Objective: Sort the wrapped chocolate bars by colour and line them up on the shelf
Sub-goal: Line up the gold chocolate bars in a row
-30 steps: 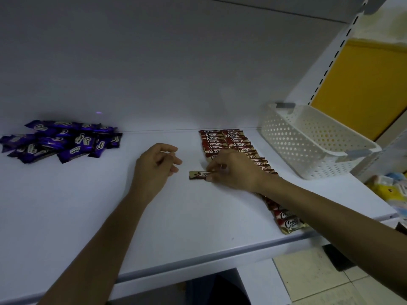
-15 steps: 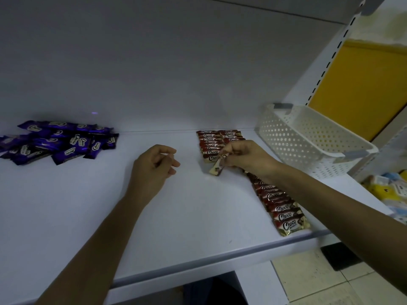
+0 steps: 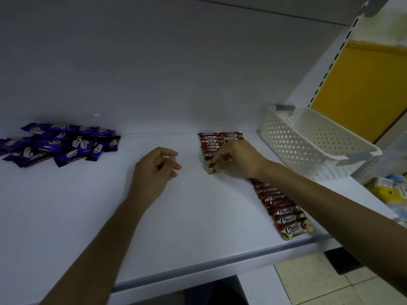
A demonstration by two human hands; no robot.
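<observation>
Right hand [image 3: 237,159] lowered glossy red bar [image 3: 211,170] onto row [image 3: 284,216] | left hand [image 3: 154,172] loosely curled

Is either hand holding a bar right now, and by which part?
The right hand pinches one red bar by its right end; its left end pokes out. The left hand holds nothing.

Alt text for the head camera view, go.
The right hand pinches a red chocolate bar at the near end of a red row on the white shelf; the left hand holds nothing. Purple bars heaped left.
</observation>
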